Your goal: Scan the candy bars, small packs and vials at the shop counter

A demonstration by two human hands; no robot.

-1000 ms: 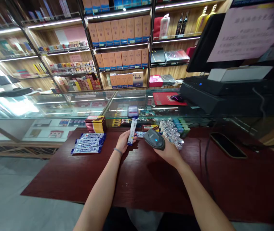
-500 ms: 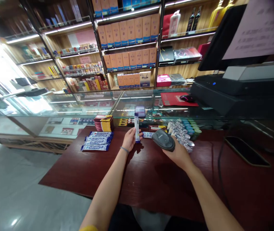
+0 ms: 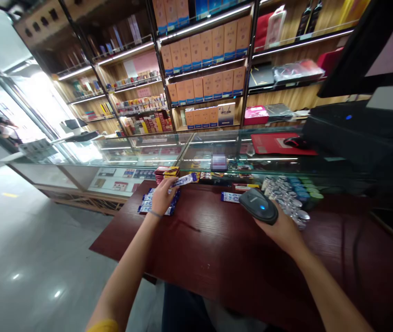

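Already gripped, a blue packet sits in the left hand over the pile at ten o'clock — right hand clasps the scanner; one packet remains at twelve.

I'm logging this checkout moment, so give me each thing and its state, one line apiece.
left hand: shut on blue-white candy stick, held over the stack of sticks
right hand: shut on barcode scanner, blue light lit
lone stick: flat on the table
computer mouse: resting on red pad
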